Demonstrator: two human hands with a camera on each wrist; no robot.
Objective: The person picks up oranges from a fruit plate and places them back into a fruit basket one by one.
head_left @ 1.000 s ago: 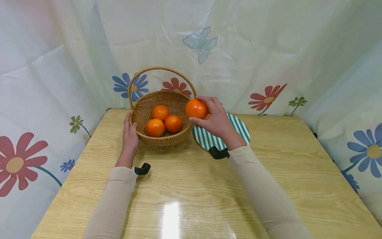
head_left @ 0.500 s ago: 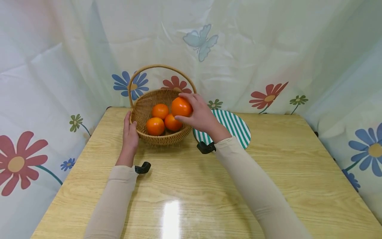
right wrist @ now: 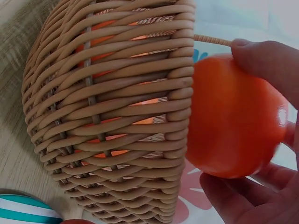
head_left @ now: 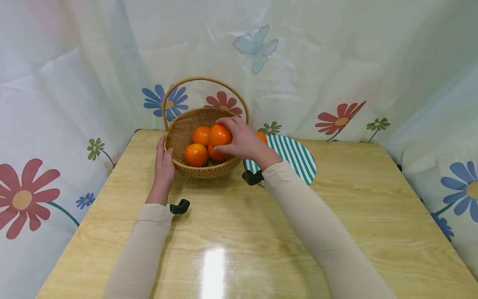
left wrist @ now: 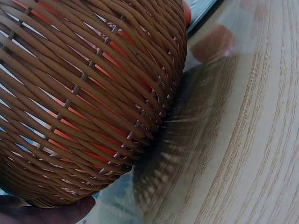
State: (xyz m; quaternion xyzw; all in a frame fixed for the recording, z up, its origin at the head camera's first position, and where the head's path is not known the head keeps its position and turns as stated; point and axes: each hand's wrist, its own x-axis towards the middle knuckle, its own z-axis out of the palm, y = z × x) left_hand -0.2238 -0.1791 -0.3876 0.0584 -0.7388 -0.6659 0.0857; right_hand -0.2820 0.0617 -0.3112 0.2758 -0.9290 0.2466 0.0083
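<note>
In the head view, my right hand (head_left: 240, 140) holds a glossy orange (head_left: 220, 135) above the other oranges in the wicker basket (head_left: 203, 171). Thumb and fingers grip opposite sides of this orange (right wrist: 238, 116), right beside the basket's rim in the right wrist view. Several more oranges (head_left: 196, 155) sit inside the basket, partly hidden by the held one. My left hand (head_left: 163, 170) rests against the basket's left side, fingers fairly straight along the outside near the rim. The left wrist view shows a fingertip (left wrist: 81, 207) at the basket's woven wall (left wrist: 88, 93).
A round green-and-white striped mat (head_left: 293, 155) lies right of the basket, with another orange (head_left: 262, 137) at its back left, partly behind my right hand. The basket's arched handle (head_left: 203, 78) rises over its opening. A flowered curtain (head_left: 298, 83) stands behind the wooden table (head_left: 336, 232).
My right hand has carried the orange leftward from beside the basket's right rim to over the oranges inside, then slightly lower. My left hand stays at the basket's side.
</note>
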